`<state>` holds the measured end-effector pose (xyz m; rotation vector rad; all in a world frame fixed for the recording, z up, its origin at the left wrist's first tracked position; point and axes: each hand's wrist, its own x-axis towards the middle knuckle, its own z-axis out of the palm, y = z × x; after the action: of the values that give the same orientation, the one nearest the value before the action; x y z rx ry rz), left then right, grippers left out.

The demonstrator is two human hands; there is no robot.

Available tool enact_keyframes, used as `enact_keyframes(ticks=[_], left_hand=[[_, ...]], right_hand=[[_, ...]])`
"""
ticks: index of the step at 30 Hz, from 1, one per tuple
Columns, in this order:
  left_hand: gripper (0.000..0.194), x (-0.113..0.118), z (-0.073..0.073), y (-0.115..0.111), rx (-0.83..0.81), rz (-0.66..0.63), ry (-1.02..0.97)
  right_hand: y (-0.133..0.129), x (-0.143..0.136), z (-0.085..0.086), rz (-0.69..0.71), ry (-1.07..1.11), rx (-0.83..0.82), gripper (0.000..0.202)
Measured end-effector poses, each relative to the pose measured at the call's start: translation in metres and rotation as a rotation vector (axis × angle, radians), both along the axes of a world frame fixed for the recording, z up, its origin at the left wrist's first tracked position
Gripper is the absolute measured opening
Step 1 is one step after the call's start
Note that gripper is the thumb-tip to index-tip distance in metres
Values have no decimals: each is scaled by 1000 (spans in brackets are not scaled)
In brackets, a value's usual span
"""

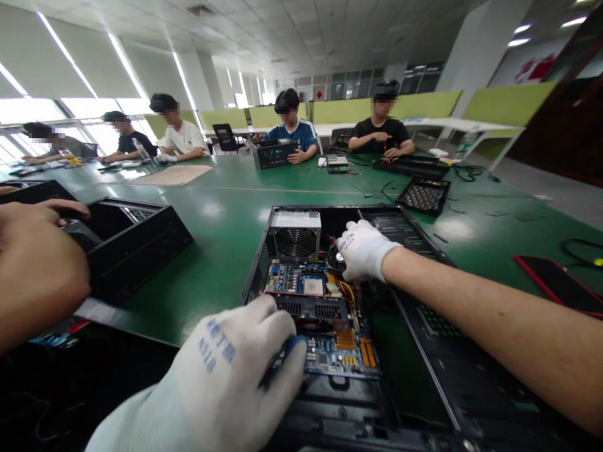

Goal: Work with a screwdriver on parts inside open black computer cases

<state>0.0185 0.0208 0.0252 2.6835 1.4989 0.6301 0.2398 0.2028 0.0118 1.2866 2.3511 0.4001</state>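
An open black computer case (339, 408) lies before me with a blue motherboard (323, 356) inside. My left hand (235, 370), in a white glove, is at the board's left side beside the dark graphics card (311, 309). Its fingers and thumb are curled; what lies between them is hidden. Farther back, my gloved right hand (365, 251) closes around a small cooling fan (335, 258) above coloured cables (347, 292). A bare square processor (313, 286) shows left of those cables. The silver power supply (296, 235) sits in the case's back left corner.
At left, another person's arm (42, 270) reaches over a second black case (136, 245). Across the green table (226, 207), several people work, one with a black case (273, 154). A dark perforated part (424, 196) lies beyond my case; a red-edged black object (560, 285) lies right.
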Motion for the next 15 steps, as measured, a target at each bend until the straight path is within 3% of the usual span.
enact_keyframes(ticks=[3,6,11,15], left_hand=[[26,14,15,43,-71,52,113],[27,34,14,95,-146,41,300],[33,69,-17,166,-500,0,637],[32,85,-47,190,-665,-37,721]], right_hand=[[2,1,-2,-16,35,-15,48],[3,2,-3,-24,55,-24,46],[4,4,-2,-16,62,-36,48],[7,5,-3,-4,70,-39,50]])
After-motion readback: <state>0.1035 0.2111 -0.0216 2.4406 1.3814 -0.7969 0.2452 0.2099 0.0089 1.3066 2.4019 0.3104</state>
